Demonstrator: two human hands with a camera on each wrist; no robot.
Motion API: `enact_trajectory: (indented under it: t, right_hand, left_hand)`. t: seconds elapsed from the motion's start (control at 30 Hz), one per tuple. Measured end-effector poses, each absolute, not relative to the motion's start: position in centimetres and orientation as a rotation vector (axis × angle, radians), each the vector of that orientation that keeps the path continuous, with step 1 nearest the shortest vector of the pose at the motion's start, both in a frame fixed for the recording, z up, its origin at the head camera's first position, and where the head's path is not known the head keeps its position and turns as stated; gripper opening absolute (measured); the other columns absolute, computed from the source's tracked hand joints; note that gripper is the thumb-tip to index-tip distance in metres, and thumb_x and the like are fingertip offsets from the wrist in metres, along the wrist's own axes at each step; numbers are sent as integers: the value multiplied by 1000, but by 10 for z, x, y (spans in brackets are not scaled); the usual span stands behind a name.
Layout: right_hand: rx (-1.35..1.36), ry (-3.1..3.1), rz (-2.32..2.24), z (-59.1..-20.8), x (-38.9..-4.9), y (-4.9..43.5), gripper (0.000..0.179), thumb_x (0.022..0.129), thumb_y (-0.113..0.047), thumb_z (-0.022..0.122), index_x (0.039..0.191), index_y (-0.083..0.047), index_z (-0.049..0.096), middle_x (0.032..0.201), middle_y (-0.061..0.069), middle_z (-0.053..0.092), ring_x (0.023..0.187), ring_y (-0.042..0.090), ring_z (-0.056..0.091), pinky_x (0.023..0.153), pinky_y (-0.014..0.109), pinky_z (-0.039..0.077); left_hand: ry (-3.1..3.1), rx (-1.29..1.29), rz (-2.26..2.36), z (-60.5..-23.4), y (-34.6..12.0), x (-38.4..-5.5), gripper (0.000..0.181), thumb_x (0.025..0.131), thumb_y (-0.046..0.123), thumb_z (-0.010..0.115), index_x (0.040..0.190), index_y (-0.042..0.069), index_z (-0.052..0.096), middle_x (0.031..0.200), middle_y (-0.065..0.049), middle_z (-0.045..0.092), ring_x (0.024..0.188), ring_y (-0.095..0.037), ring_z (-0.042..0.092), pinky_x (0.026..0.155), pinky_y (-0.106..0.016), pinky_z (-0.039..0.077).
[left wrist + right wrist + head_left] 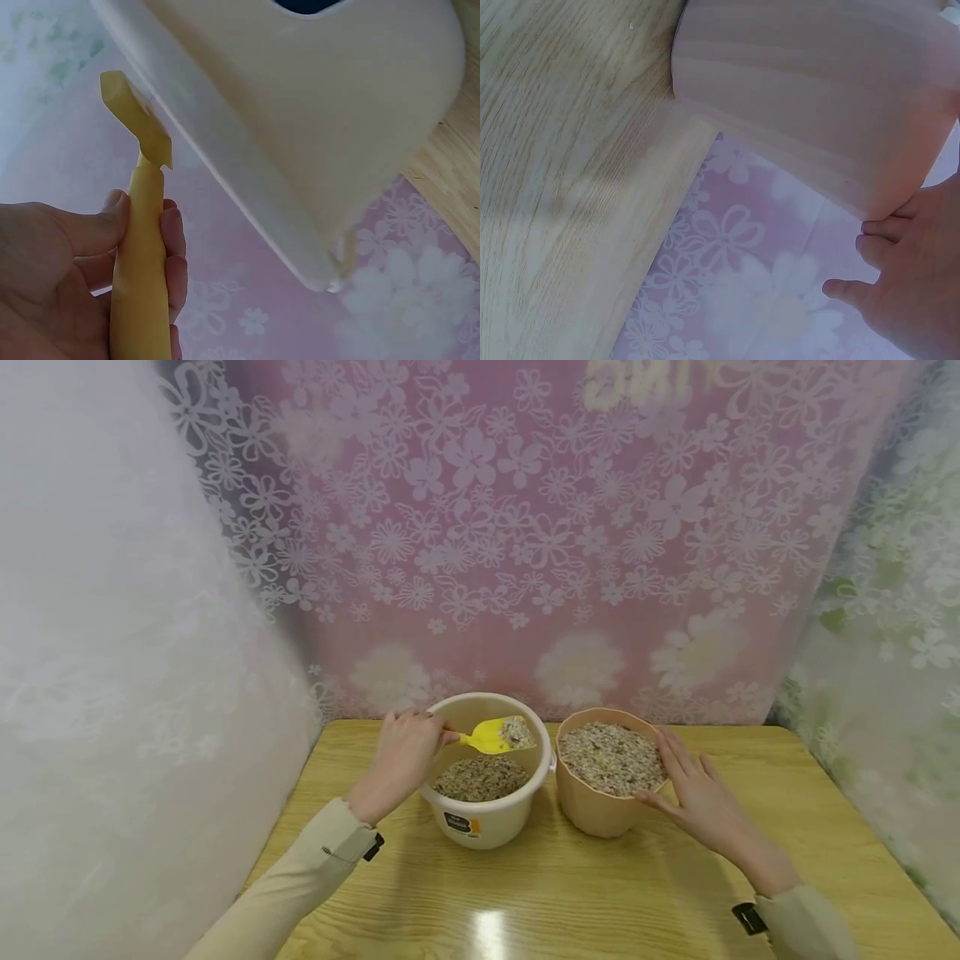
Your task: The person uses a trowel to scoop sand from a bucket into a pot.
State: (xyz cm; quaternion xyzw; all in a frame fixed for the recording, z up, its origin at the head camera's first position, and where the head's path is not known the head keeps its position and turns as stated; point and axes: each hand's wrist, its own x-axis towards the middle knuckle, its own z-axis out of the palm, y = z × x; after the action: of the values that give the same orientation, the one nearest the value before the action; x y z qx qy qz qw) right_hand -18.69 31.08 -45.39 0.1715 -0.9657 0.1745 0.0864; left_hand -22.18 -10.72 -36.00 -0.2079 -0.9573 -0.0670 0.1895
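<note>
Head view: left hand [408, 752] is closed round the handle of a yellow scoop [486, 740], over the white bucket [498, 831]. Scoop long axis runs roughly 9 to 3 o'clock, blade toward 3, carrying a small load of speckled granules [516, 732]. More granules lie low in the bucket. Peach faceted pot [596, 817] stands just beside the bucket at 3 o'clock, filled near its rim. Key relation: blade tip faces the pot, which lies at 3 o'clock from the left hand; that hand has the scoop, the right hand [708, 806] is well clear of it. Right hand is spread, fingers straight, touching the pot rim on its 3 to 5 o'clock side, not wrapped round anything. Both containers sit on the wood-grain surface [585, 902].

Left wrist view: thumb one side of the handle, fingers curled on the other. Handle points to 12 o'clock, blade tips toward 11. Bucket wall fills 1 to 3 o'clock. Granules hidden here.

Right wrist view: fingertips meet the pot's edge, hand at 4 o'clock, pot toward 1. Far side of the contact can't be seen.
</note>
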Motion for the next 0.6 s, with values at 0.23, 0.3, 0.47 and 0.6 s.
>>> enact_trajectory:
  t: [0.23, 0.3, 0.47, 0.6]
  right_hand:
    - [493, -2896, 543, -453, -187, 308, 102, 97, -53, 62, 162, -5, -1, 167, 25, 5, 151, 46, 14, 118, 65, 5]
    - [482, -2902, 543, -452, -187, 307, 103, 97, -54, 61, 162, -5, -1, 167, 26, 5, 151, 46, 14, 118, 65, 5]
    - [468, -2904, 535, -452, -185, 307, 103, 96, -55, 62, 162, -2, 2, 167, 25, 5, 151, 46, 14, 118, 65, 8]
    - [470, -2892, 527, -454, -185, 309, 104, 96, -55, 62, 161, -1, 2, 167, 25, 5, 151, 45, 14, 118, 65, 9]
  left_hand:
    - [-2705, -655, -147, -343, -73, -222, 26, 99, 38, 62, 102, 16, 76, 92, 1, 76, 87, -23, 66, 74, -38, 42]
    - [-2702, -675, -133, -341, -62, -223, 27, 100, 39, 61, 102, 16, 75, 91, 1, 75, 85, -23, 65, 74, -38, 42]
    - [-2742, -718, -84, -339, -30, -230, 29, 101, 41, 57, 106, 19, 74, 96, 2, 76, 90, -22, 65, 78, -37, 42]
    - [-2792, -749, -7, -343, -3, -236, 22, 99, 38, 65, 106, 19, 73, 103, 3, 76, 96, -20, 65, 83, -37, 44]
